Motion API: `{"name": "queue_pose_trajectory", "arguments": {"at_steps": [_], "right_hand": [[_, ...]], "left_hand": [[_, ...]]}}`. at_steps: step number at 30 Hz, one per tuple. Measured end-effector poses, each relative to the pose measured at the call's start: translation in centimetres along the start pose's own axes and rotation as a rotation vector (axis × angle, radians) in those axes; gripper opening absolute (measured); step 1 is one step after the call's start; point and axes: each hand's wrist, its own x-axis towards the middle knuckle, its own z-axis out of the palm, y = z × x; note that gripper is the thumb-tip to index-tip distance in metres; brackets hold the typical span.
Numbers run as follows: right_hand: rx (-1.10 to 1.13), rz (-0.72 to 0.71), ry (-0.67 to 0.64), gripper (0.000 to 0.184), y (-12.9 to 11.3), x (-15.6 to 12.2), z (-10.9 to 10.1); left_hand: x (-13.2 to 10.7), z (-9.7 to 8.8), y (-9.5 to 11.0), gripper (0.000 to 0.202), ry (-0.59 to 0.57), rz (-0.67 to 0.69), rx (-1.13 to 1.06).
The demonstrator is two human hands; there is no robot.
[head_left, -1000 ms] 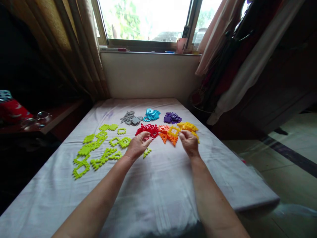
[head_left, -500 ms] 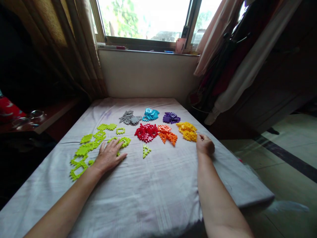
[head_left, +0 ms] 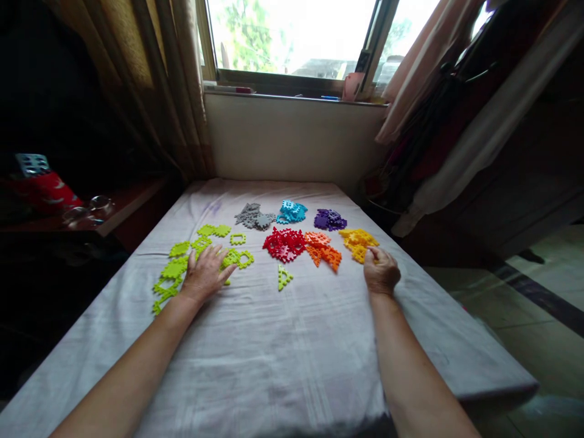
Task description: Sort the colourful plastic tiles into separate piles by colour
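My left hand (head_left: 207,274) lies palm down with fingers spread, on or just over lime green plastic interlocking pieces. More green pieces (head_left: 176,267) spread out to its left, and some are hidden under the hand and wrist. My right hand (head_left: 382,271) is a closed fist on the sheet, by the front right edge of a pile of yellow pieces (head_left: 358,240). No piece shows in that fist, though its inner side is hidden. A single green triangle piece (head_left: 284,278) lies apart, between the two hands.
Red pieces (head_left: 283,244) and orange pieces (head_left: 323,250) are heaped mid-table. Behind them are grey pieces (head_left: 254,217), blue pieces (head_left: 292,212) and purple pieces (head_left: 330,219). A pale sheet (head_left: 274,353) covers the table. Side shelf (head_left: 123,210) at left; hanging clothes (head_left: 456,140) at right.
The view has turned a little left. Against the piles, my left hand has shifted slightly left over the green pieces. My right fist has edged left, closer to the yellow pile.
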Motion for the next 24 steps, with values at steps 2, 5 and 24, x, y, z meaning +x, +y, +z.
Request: {"name": "queue_pose_trajectory", "arguments": {"at_steps": [2,5,24], "right_hand": [[0.050,-0.102,-0.022,0.031,-1.6,-0.6,0.1],[0.147,-0.291,-0.111,0.031,-4.1,-2.1,0.1],[0.218,-0.902,-0.762,0.034,-12.5,-8.9,-0.2]], "left_hand": [[0.4,-0.1,1.2,0.052,-0.045,0.061,-0.012],[1.0,0.0,2.7,0.054,-0.163,0.147,-0.032],[-0.3,0.9,-0.7,0.043,-0.091,-0.045,-0.049]]}}
